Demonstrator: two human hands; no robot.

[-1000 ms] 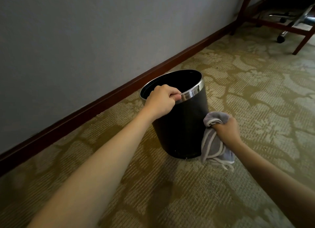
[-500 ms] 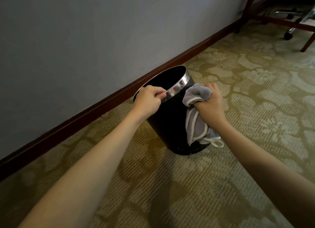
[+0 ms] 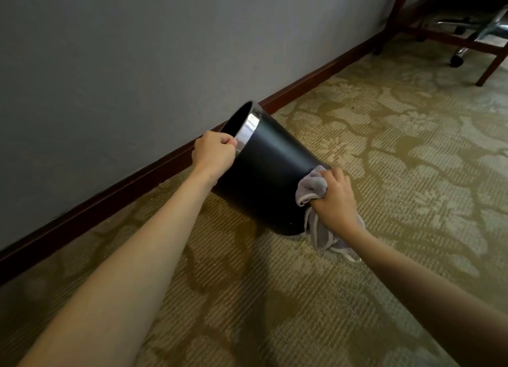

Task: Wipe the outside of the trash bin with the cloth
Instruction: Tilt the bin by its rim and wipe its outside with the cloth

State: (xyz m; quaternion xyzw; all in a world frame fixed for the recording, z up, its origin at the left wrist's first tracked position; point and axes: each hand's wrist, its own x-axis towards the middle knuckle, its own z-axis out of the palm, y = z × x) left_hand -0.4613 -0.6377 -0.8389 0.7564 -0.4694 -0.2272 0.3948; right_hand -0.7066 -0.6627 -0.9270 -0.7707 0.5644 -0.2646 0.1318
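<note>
A black round trash bin (image 3: pixel 270 171) with a shiny metal rim stands on the carpet, tipped steeply with its mouth toward the wall on the left. My left hand (image 3: pixel 214 152) grips the near part of the rim. My right hand (image 3: pixel 334 199) holds a bunched grey cloth (image 3: pixel 313 186) pressed against the bin's side close to its base; the cloth's loose end hangs down to the carpet. Most of the bin's inside and its far side are hidden.
A grey wall (image 3: pixel 123 50) with a dark red baseboard (image 3: pixel 110 193) runs right behind the bin. Patterned green-gold carpet (image 3: pixel 398 147) covers the floor. At the top right stand dark wooden table legs (image 3: pixel 492 64) and an office chair's wheeled base (image 3: pixel 457 59).
The bin has tipped much further toward the wall, pulled by my left hand on the rim. My right hand with the cloth has slid from near the rim down to the base.
</note>
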